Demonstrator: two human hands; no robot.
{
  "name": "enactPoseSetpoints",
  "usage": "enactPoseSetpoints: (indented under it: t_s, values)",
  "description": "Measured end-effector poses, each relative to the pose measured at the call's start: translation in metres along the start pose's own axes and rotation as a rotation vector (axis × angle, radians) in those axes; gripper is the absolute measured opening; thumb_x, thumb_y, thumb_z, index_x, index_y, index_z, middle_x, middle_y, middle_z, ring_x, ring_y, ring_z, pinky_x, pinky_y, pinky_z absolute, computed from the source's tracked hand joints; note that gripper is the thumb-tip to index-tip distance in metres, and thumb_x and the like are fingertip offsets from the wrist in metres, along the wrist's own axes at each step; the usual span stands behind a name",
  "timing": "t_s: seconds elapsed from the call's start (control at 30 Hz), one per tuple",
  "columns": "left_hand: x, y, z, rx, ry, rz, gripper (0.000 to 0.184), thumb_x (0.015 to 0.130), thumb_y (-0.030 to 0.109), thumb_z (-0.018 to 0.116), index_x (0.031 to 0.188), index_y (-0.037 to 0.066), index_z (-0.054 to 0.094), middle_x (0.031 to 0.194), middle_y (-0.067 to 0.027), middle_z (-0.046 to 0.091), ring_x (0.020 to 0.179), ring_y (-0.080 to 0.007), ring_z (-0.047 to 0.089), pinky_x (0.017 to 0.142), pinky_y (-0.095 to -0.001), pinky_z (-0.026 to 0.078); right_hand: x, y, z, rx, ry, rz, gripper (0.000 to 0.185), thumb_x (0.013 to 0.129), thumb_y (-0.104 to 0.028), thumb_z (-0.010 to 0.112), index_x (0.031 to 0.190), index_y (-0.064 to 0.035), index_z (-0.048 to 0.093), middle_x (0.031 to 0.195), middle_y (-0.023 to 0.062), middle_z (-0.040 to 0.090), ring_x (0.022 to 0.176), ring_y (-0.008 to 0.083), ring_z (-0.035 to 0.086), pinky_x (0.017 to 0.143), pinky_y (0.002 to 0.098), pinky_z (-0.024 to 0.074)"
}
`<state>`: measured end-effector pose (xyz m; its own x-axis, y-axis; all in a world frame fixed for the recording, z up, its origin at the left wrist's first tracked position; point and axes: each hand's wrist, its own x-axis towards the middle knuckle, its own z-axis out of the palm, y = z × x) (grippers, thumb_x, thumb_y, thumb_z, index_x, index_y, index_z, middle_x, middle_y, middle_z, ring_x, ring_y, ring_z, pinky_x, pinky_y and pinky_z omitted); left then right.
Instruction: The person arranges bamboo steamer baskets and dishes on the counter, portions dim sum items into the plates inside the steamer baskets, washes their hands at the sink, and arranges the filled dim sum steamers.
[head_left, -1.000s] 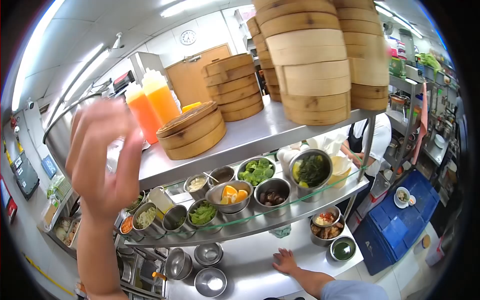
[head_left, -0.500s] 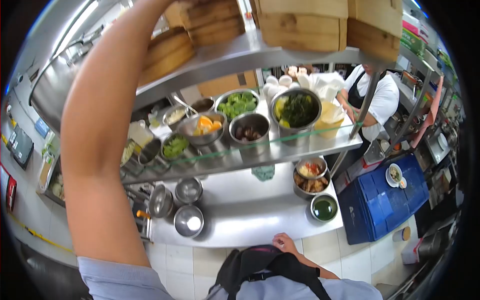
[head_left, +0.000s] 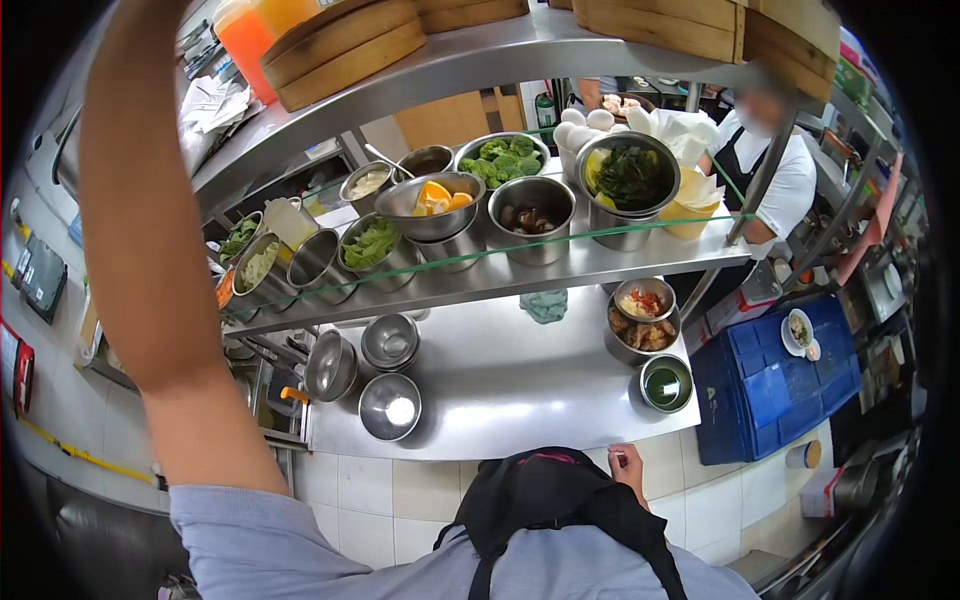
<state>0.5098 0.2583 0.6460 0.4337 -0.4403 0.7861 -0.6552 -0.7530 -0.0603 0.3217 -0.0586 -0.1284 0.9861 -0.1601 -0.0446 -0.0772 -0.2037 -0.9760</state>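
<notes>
My left forearm (head_left: pixel 165 260) reaches up along the left side, and its hand lies beyond the top edge of the picture. Nearest to that arm at the top are white papers (head_left: pixel 212 108), an orange-filled container (head_left: pixel 245 45) and a wooden steamer basket (head_left: pixel 345 50) on the upper shelf. Low in front of my body, my right hand (head_left: pixel 626 468) hangs by the front edge of the steel table (head_left: pixel 520 400), its fingers curled and nothing visible in them. Steel bowls (head_left: pixel 390 407) sit at the table's left end.
A middle shelf (head_left: pixel 480 285) carries metal pots of greens, broccoli (head_left: pixel 505 160) and orange wedges (head_left: pixel 440 198). A bowl of green liquid (head_left: pixel 666 385) stands at the table's right. Beyond are a blue bin (head_left: pixel 775 380) and a co-worker (head_left: pixel 775 165) in a dark apron.
The view has shifted, bringing the papers and orange container into sight. My left arm stays raised, its hand still out of frame. My right hand has moved rightward along the table edge.
</notes>
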Motion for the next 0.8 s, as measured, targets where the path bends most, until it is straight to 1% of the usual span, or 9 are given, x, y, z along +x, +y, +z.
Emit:
enactPoseSetpoints:
  t_s: [0.1,0.2,0.3,0.37,0.47,0.57,0.67,0.77,0.8]
  values:
    - [-0.098,-0.001,-0.024,-0.290,-0.076,0.127,0.054,0.087,0.034,0.076,0.123,-0.004,0.063,0.114,-0.0184,0.070,0.101,-0.0293,0.070,0.081,-0.0386,0.057,0.010,-0.011,0.008,-0.001,0.042,0.017,0.009,0.095,-0.004,0.066,0.103,-0.0018,0.069,0.105,0.0083,0.067,0.084,0.0163,0.068,0.076,0.0286,0.0558]
    - [-0.195,-0.012,-0.007,-0.667,-0.379,0.137,0.055,0.086,0.034,0.079,0.123,-0.003,0.062,0.123,-0.0194,0.069,0.104,-0.0344,0.070,0.084,-0.0417,0.056,0.023,-0.034,0.014,-0.030,0.043,-0.066,0.009,0.096,-0.004,0.065,0.103,-0.0011,0.070,0.101,0.0067,0.067,0.081,0.0146,0.066,0.074,0.0278,0.0549]
    - [-0.292,0.005,0.079,-0.739,-0.925,-0.069,0.056,0.089,0.038,0.075,0.129,0.002,0.059,0.127,-0.0171,0.067,0.110,-0.0388,0.067,0.090,-0.0472,0.053,0.037,-0.043,0.020,-0.009,0.041,-0.034,0.009,0.098,-0.009,0.065,0.103,-0.0014,0.069,0.094,0.0060,0.069,0.075,0.0104,0.063,0.070,0.0260,0.0511]
    - [-0.367,0.010,0.169,-0.641,-1.098,-0.167,0.055,0.091,0.040,0.071,0.131,0.006,0.058,0.128,-0.0180,0.066,0.119,-0.0374,0.063,0.099,-0.0494,0.050,0.051,-0.074,0.029,0.015,0.037,0.050,0.013,0.100,-0.013,0.064,0.103,-0.0001,0.069,0.093,0.0074,0.070,0.079,0.0128,0.067,0.075,0.0275,0.0543]
    - [-0.458,0.002,0.278,-0.438,-1.240,-0.401,0.042,0.088,0.023,0.069,0.126,0.008,0.061,0.127,-0.0126,0.067,0.123,-0.0358,0.060,0.099,-0.0505,0.048,0.071,-0.108,0.045,0.209,0.054,0.021,0.017,0.102,-0.015,0.063,0.105,0.0005,0.068,0.097,0.0084,0.071,0.085,0.0156,0.070,0.080,0.0301,0.0569]
    - [-0.581,-0.026,0.382,-0.117,-0.818,-0.324,0.040,0.088,0.013,0.063,0.127,0.009,0.063,0.137,-0.0112,0.064,0.135,-0.0338,0.053,0.109,-0.0541,0.042,0.091,-0.144,0.065,0.252,0.002,-0.049,0.018,0.103,-0.016,0.062,0.107,0.0010,0.068,0.099,0.0090,0.071,0.088,0.0161,0.069,0.083,0.0321,0.0577]
    - [-0.567,-0.015,0.363,-0.080,-0.777,-0.402,0.050,0.087,0.006,0.058,0.136,0.008,0.059,0.145,-0.0128,0.060,0.145,-0.0342,0.045,0.118,-0.0565,0.034,0.106,-0.204,0.080,0.306,-0.029,-0.200,0.017,0.101,-0.015,0.063,0.105,0.0010,0.068,0.097,0.0069,0.069,0.087,0.0137,0.066,0.081,0.0288,0.0542]
    - [-0.565,-0.007,0.341,-0.149,-0.751,-0.390,0.053,0.088,0.008,0.058,0.141,0.008,0.056,0.144,-0.0147,0.059,0.143,-0.0363,0.046,0.118,-0.0561,0.035,0.111,-0.347,0.064,0.181,-0.011,-0.668,0.013,0.097,-0.011,0.062,0.100,-0.0003,0.067,0.093,0.0078,0.065,0.084,0.0148,0.058,0.075,0.0286,0.0475]
    - [-0.567,-0.004,0.334,-0.221,-0.792,-0.397,0.055,0.089,0.009,0.059,0.143,0.009,0.055,0.144,-0.0156,0.060,0.142,-0.0375,0.047,0.117,-0.0563,0.036,0.113,-0.401,0.055,0.120,0.038,-0.933,0.012,0.097,-0.009,0.057,0.097,0.0000,0.065,0.091,0.0126,0.066,0.086,0.0221,0.063,0.080,0.0352,0.0534]
